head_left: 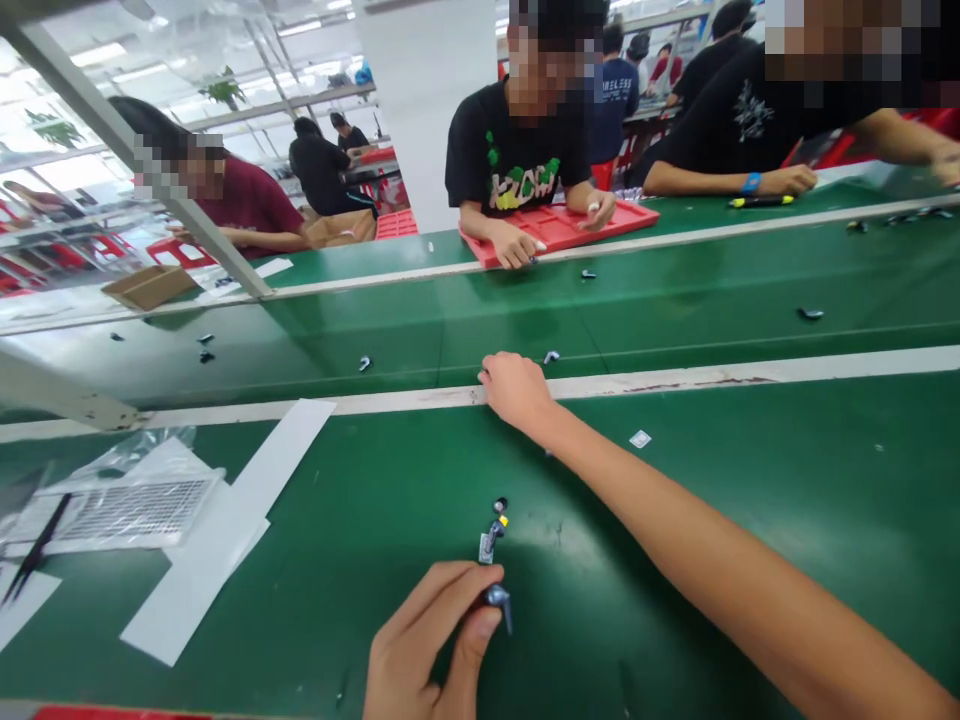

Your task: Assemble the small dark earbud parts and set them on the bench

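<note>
Between the thumb and forefinger of my left hand (435, 640) is a dark blue wireless earbud (497, 597), its stem pointing down. Just beyond it on the green bench lie a second earbud (495, 530) with a small yellow part and a pale label against it, and a small dark round piece (500, 505). My right hand (516, 390) reaches out over the white rail (405, 400) at the belt's near edge. Its fingers are curled and mostly turned away, so anything in them is hidden. A further earbud (552, 356) rests on the belt just right of that hand.
White paper strips (225, 540), a clear plastic bag (142, 455) and black tweezers (37, 550) lie at left. Several earbuds are scattered along the green belt (480, 320). Across it, a person handles parts over a red tray (562, 228). A metal post (150, 150) rises at left.
</note>
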### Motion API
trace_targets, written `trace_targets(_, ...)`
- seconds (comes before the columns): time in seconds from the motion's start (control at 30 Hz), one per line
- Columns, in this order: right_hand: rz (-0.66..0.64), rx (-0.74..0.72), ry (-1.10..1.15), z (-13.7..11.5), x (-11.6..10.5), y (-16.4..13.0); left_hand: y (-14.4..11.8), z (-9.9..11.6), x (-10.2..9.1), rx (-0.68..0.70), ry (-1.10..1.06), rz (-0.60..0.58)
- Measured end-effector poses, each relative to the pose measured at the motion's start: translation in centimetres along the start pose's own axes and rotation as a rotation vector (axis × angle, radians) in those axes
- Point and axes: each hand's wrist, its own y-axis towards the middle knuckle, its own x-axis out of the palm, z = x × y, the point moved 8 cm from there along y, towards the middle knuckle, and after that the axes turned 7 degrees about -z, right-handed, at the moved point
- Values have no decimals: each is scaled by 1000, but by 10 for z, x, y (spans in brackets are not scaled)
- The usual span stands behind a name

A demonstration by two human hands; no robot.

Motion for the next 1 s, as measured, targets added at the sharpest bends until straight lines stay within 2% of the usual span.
trace_targets(0.13,26,-165,58,-16,14,-43,11,-1,4,-29,-34,-33)
trace_targets(0.27,183,-280,208,-12,-4,-96,12,1,15,-7,1,-117)
trace_targets(0.43,358,-267,397,10,-24,-149,9,4,26,30,19,-176)
trace_targets(0.63,411,-91,583,34,-10,-180,6,11,40,76,-33,-199)
trace_targets(0.73,346,-28,658,39,-1,-196,5,11,46,57,-42,-203)
trace_targets(0.8,197,5,720,37,6,-207,5,10,48,42,-59,-196)
trace_targets(0.9,-128,77,790,26,22,-224,6,11,50,48,-97,-182)
trace_targets(0.93,-202,80,779,22,25,-229,7,12,51,58,-113,-184)
trace_targets(1.0,-271,58,725,14,28,-235,8,14,54,75,-153,-192)
